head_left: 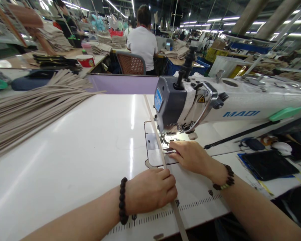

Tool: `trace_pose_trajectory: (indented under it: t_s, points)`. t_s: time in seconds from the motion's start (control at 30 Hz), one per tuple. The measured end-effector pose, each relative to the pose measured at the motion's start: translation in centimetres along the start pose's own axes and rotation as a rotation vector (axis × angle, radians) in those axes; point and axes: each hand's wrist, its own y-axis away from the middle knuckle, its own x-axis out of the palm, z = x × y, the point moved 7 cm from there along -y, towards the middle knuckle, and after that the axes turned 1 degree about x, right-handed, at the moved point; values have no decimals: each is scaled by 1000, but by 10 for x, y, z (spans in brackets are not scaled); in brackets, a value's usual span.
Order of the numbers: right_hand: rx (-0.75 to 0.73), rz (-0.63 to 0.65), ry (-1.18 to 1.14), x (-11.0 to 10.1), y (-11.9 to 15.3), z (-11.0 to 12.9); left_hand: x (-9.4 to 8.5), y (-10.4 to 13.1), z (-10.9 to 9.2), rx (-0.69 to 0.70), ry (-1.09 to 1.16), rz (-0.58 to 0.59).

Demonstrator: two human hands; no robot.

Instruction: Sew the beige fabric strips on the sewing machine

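Note:
A narrow beige strip runs lengthwise over the white table and past the metal plate of the sewing machine. My left hand is closed on this strip near the table's front edge, and the strip's tail hangs down below it. Beside the needle area, my right hand pinches a small pair of snips, whose pointed blades reach toward the strip. Part of the snips is hidden by my fingers.
Many beige strips lie bundled on the left of the white table. A dark tablet lies at the right. Ahead, a person in white sits on a brown chair.

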Motion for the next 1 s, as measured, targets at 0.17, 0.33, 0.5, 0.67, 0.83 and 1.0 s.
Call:
trace_pose_trajectory:
  t_s: [0.17,0.33,0.5,0.67,0.83,1.0]
  points:
    - [9,-1,2,0,1,-2,-1,0,0,-3,-5,-17]
    - [10,-8,-23,0,1,-3,0,0,0,0,9,9]
    - [11,-19,-20,-1,1,-2,1,0,1,-3,4,14]
    - [13,4,-26,1,0,0,0,0,0,3,13,4]
    - [1,-3,-5,0,0,0,0,-1,1,-1,25,15]
    - [-18,-11,15,-1,-1,1,-1,-1,1,4,26,17]
